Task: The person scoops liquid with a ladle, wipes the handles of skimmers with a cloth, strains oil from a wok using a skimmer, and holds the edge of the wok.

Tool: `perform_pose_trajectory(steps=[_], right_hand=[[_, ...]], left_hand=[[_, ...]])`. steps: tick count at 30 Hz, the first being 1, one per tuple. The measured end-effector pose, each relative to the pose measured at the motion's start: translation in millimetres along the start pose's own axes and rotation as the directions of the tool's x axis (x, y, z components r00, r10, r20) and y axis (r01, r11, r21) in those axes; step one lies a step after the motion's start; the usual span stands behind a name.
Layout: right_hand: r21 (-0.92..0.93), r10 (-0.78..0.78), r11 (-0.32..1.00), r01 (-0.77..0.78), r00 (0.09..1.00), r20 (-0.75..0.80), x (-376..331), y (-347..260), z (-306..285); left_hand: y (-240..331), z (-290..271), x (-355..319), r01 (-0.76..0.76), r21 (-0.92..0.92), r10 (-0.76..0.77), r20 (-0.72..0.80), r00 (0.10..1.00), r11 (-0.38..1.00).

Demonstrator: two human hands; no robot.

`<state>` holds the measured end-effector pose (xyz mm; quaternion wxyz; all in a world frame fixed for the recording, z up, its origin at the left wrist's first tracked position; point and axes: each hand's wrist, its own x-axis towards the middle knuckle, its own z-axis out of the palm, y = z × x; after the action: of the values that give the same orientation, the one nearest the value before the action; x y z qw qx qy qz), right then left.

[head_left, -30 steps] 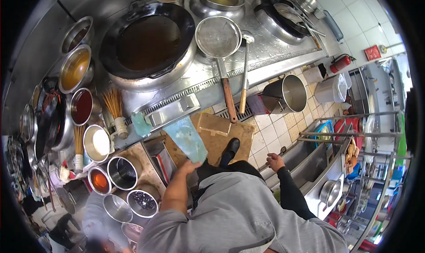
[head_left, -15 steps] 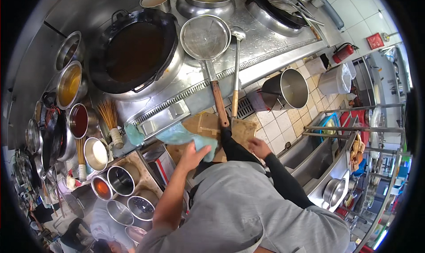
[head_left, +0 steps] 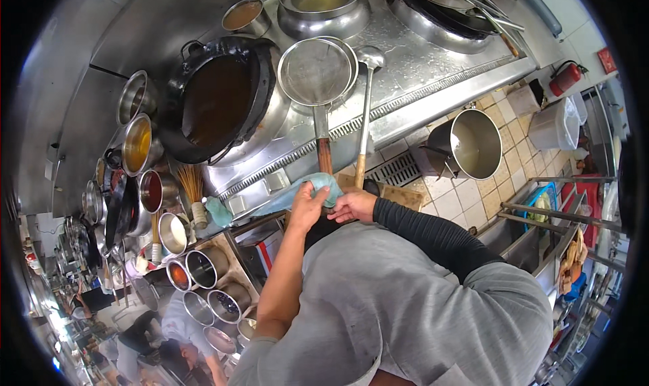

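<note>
A pale teal cloth [head_left: 318,184] is bunched in my left hand [head_left: 308,207], which is closed on it in front of the stove. My right hand [head_left: 355,205], below a black sleeve, meets the cloth's right side with curled fingers; they appear closed on its edge. Just beyond my hands, a long-handled round mesh strainer [head_left: 316,74] rests on the steel stove top, its wooden handle pointing toward me. A steel ladle [head_left: 370,58] lies to its right. The lower end of the strainer's handle is hidden behind the cloth.
A black wok [head_left: 220,105] of dark liquid sits at the left. Bowls of sauces, including a yellow one [head_left: 137,145], line the left side near a bamboo brush [head_left: 194,183]. A tall steel pot [head_left: 475,145] stands on the tiled floor at right. Another person [head_left: 182,332] is at lower left.
My right hand has moved left to the cloth, and my left hand has moved slightly up and right. The cloth is more bunched. The whole view has shifted.
</note>
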<state>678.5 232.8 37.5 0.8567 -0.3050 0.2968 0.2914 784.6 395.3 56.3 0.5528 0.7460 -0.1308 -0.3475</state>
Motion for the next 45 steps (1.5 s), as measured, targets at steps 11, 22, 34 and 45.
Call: perform_pose_trajectory(steps=[11, 22, 34, 45], right_hand=[[-0.028, 0.03, 0.999, -0.028, 0.996, 0.088, 6.2, -9.3, 30.1], [0.036, -0.08, 0.996, 0.079, 0.995, 0.051, -7.3, -5.2, 54.6], [-0.021, 0.026, 1.0, -0.022, 0.982, 0.186, 5.2, -11.3, 65.6], [-0.049, 0.057, 0.998, -0.048, 0.977, 0.207, 10.5, 8.1, 69.2]], left_hand=[[33.6, 1.7, 46.2, -0.072, 0.659, 0.051, 0.05, 0.997, 0.749], [47.1, -3.1, 50.6, 0.056, 0.681, -0.003, -0.078, 0.997, 0.731], [69.5, -35.9, 49.1, -0.086, -0.204, 0.087, -0.003, 0.996, 0.975], [46.9, 7.5, 79.5, -0.032, 0.724, 0.043, 0.003, 0.999, 0.689]])
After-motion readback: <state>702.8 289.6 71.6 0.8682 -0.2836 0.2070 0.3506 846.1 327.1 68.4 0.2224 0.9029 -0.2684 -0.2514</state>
